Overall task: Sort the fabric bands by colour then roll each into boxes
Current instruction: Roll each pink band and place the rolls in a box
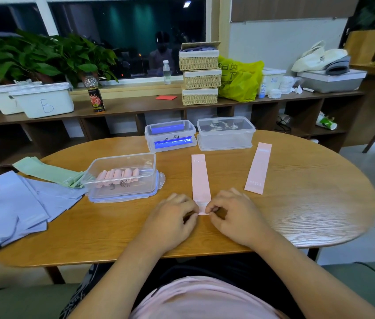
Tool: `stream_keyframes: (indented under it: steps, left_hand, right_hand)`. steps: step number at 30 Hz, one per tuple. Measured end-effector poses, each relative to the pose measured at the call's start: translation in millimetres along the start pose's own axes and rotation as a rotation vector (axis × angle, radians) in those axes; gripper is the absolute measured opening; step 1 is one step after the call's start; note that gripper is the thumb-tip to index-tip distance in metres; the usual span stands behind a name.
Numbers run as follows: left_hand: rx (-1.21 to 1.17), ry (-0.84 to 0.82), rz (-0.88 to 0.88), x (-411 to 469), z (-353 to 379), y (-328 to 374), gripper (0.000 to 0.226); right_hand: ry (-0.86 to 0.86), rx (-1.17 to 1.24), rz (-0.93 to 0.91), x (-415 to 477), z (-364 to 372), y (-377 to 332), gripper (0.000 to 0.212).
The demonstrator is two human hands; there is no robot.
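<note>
Pink is the colour under the hands: a long pale pink fabric band (pixel 200 178) lies flat on the oval wooden table (pixel 296 215), running straight away from the person, with its near end close to the table's front edge. The left hand (pixel 170 217) and the right hand (pixel 232 215) both grasp that near end, one from each side. Their fingers are curled and pinch the strip, and the fingertips nearly meet over it. Whether the end is already turned over cannot be told. A second pale pink fabric band (pixel 258 168) lies flat to the right, apart from the first and slanted, with nothing touching it. To the left of the hands stands a clear plastic box (pixel 152 166) on its blue-edged lid, holding a row of rolled pink bands (pixel 117 177) packed side by side. Further left, a stack of pale green fabric bands (pixel 46 171) touches that box's far-left corner, and a loose heap of lavender-blue fabric bands (pixel 21 203) spreads to the table's left edge. At the far side of the table two more boxes stand side by side. One is a clear box showing blue inside (pixel 170 134). The other is a larger clear plastic box (pixel 225 132) whose contents are not plain.
</note>
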State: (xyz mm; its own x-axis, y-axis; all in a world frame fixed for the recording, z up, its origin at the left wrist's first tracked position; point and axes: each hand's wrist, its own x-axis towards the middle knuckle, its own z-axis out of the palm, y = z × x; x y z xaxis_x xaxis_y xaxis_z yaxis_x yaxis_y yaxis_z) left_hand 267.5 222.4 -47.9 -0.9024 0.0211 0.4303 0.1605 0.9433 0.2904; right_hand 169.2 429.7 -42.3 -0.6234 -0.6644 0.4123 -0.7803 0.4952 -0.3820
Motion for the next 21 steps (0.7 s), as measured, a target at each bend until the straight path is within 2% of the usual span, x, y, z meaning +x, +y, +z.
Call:
stream_keyframes:
  steps: [11,15,21]
  left_hand:
    - [0.126,0.018,-0.038,-1.8,-1.1,6.2,0.037]
    - [0.113,0.027,-0.057,-1.9,-1.8,7.2,0.035]
    - [0.083,-0.058,0.036,-1.2,-6.1,9.1,0.033]
  right_hand:
    - [0.041,-0.167,0.003,-1.5,1.0,-4.0,0.030]
    - [0.038,-0.232,-0.001,-1.5,2.3,-5.1,0.032]
    - [0.028,-0.252,-0.006,-0.7,2.6,-5.1,0.032]
